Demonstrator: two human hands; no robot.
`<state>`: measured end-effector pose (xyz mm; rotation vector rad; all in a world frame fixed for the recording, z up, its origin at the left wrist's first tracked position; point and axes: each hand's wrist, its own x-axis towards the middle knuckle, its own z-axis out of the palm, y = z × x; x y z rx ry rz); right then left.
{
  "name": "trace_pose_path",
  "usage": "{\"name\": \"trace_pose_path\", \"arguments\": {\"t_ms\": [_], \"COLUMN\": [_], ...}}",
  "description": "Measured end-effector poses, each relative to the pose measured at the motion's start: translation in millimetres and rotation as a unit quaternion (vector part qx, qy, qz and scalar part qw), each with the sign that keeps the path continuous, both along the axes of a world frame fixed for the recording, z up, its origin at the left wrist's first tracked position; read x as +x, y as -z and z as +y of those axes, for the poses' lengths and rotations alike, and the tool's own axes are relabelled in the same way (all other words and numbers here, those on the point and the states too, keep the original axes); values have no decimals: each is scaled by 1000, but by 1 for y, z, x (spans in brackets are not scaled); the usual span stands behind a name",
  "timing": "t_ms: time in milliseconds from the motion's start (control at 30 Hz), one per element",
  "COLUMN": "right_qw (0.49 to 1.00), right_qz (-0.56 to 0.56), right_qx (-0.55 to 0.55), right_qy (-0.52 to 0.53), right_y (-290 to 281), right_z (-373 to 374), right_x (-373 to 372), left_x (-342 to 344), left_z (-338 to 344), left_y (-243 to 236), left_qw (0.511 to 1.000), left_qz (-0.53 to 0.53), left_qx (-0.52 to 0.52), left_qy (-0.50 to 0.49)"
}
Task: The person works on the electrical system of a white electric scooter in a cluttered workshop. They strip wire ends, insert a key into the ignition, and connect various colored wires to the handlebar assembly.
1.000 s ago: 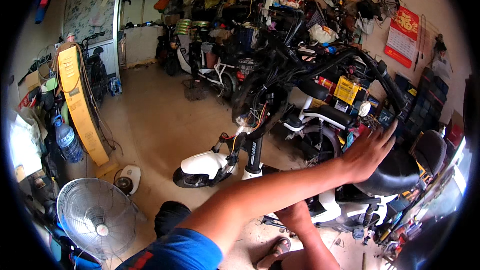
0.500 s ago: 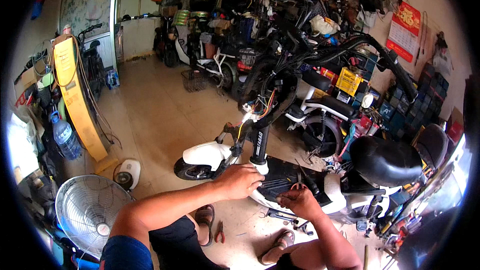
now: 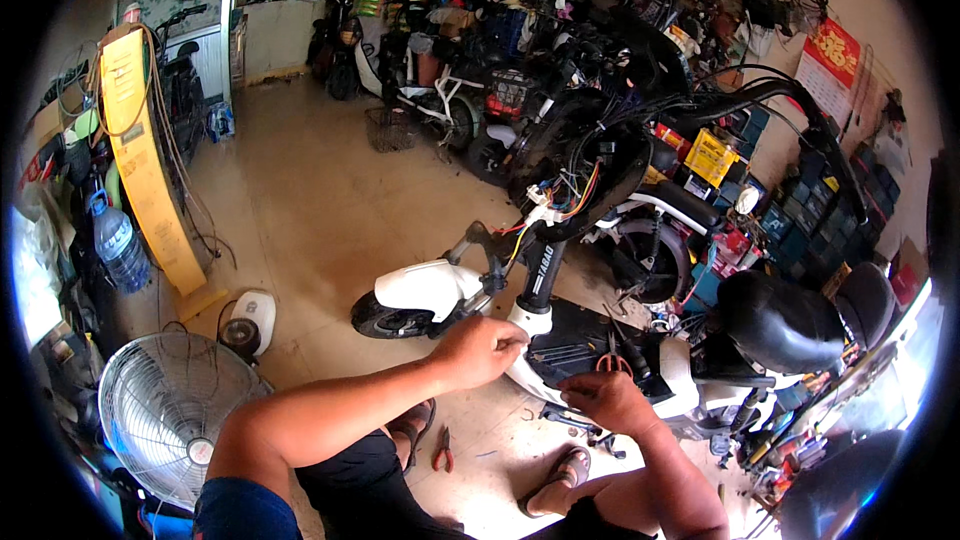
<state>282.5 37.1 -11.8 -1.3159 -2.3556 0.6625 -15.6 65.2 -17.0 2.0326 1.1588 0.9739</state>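
Hands curled; any contents indiscernible

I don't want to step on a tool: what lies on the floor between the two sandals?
Pliers with red handles lie there on the floor, nearer the left sandal than the right sandal, as the head view shows.

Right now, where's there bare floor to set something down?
Widest: the floor between the yellow panel and the white front fender. Smaller: between your sandals, right of the pliers. Crowded: the footboard, with scissors near your right hand.
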Motion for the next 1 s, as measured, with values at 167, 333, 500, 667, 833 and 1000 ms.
{"name": "trace_pose_path", "arguments": {"t_ms": [167, 333, 500, 667, 833, 1000], "right_qw": [994, 982, 977, 980, 980, 971], "right_qz": [87, 126, 134, 147, 144, 193], "right_qx": [-31, -74, -102, -73, -52, -76], "right_qy": [57, 123, 131, 116, 125, 123], "right_y": [-12, -3, -9, -5, -6, -13], "right_z": [10, 15, 10, 8, 7, 8], "right_x": [4, 16, 12, 18, 15, 5], "left_x": [-14, -16, -14, -12, -18, -15], "left_z": [23, 25, 24, 21, 23, 35], "left_y": [16, 18, 18, 9, 3, 14], "left_qw": [990, 961, 958, 948, 935, 933], "left_qz": [-123, -218, -235, -272, -316, -333], "left_qx": [-72, -172, -162, -165, -152, -95], "left_qy": [-20, -20, -17, -23, -51, -99]}}
